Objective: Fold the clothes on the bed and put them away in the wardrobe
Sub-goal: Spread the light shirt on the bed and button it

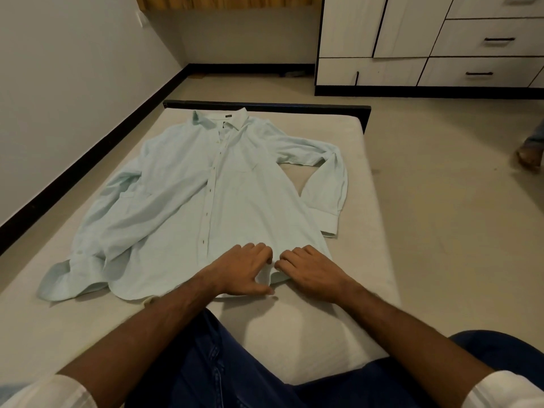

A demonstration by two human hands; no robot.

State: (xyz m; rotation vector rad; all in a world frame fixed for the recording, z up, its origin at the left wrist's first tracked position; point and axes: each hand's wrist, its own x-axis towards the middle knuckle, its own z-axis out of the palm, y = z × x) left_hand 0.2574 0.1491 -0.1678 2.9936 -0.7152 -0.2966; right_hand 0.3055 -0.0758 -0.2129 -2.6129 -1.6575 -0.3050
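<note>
Pale button-up shirt [188, 195] lies face-up on bed [362, 231]; 2 hands at hem: L hand [244, 269] pinches placket edge, R hand [309, 269] w/ curled fingers grips fabric.

Both hands, left hand [244, 269] and right hand [309, 267], pinch the shirt [182, 201] hem on the bed [353, 231].

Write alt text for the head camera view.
A pale mint button-up shirt lies spread face-up on a beige mattress, both hands gripping its near hem: left hand, right hand. A white wardrobe stands beyond.
</note>
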